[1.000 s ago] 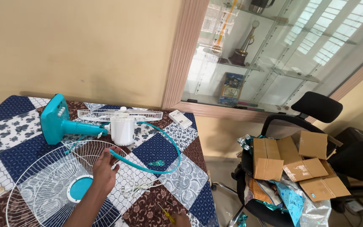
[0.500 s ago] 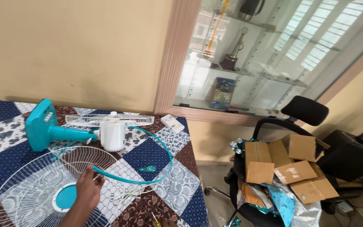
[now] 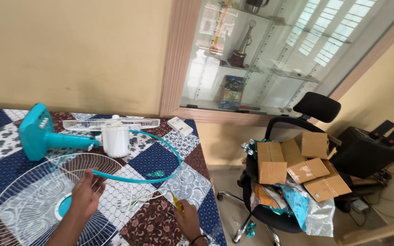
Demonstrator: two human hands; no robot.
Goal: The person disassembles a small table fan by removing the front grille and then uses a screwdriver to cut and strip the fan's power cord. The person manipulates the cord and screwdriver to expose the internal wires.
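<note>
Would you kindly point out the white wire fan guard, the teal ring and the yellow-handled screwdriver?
white wire fan guard (image 3: 28, 200): head view, on its wire mesh left of the hub.
teal ring (image 3: 172, 148): head view, on its right-hand curve.
yellow-handled screwdriver (image 3: 177, 205): head view, on the yellow handle.
</note>
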